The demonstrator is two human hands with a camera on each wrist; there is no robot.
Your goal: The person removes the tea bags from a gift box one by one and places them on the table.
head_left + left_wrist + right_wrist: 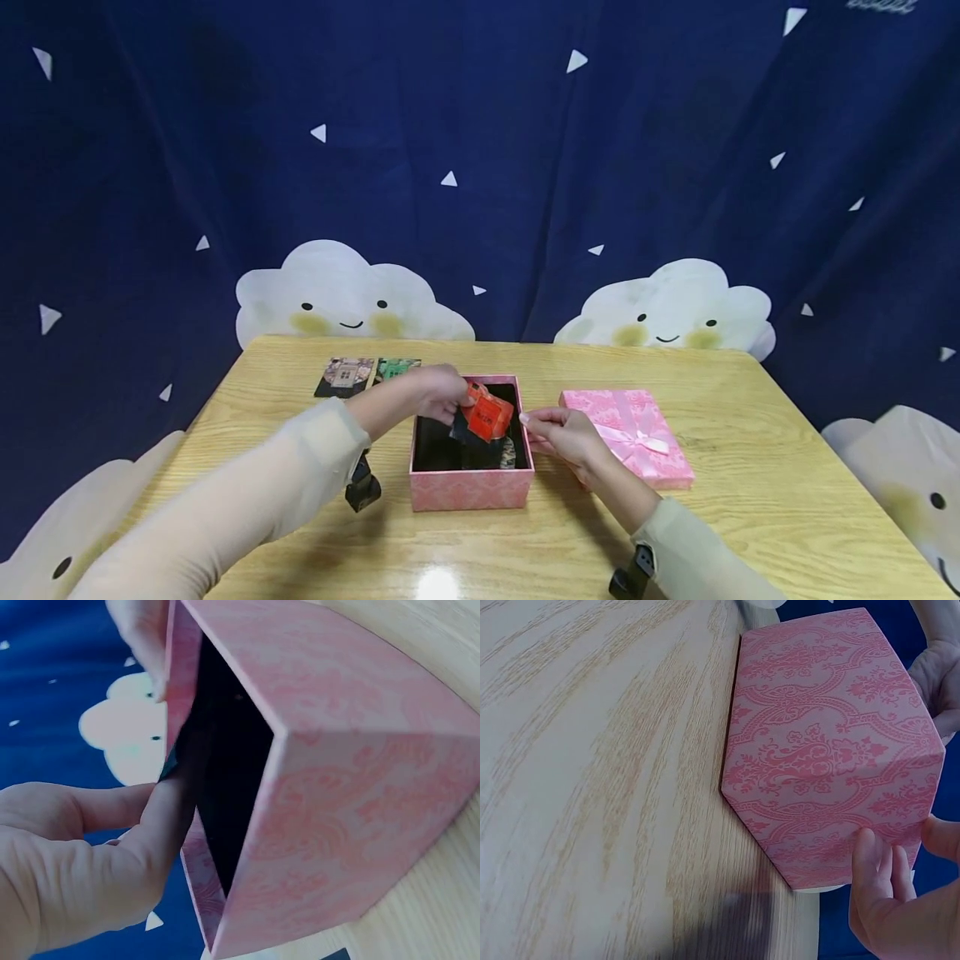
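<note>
My left hand [442, 393] pinches a red-and-black printed card [489, 414], tilted over the open pink box [471, 490]. In the left wrist view, the thumb and fingers of that hand [97, 862] reach in at the box's opening, and the dark card edge shows at the fingertips. My right hand [567, 433] holds the box's right wall near the rim. The right wrist view has its fingers [866, 862] against the patterned outer wall, with the thumb at the rim. Inside the black interior, a small light patterned piece [508, 454] shows below the red card.
The pink lid [626, 437] with a ribbon bow lies right of the box, partly behind my right hand. Two printed cards lie at the back left, a pinkish card [345, 377] and a green card [397, 367]. A dark blue curtain [480, 167] hangs behind the wooden table [750, 467].
</note>
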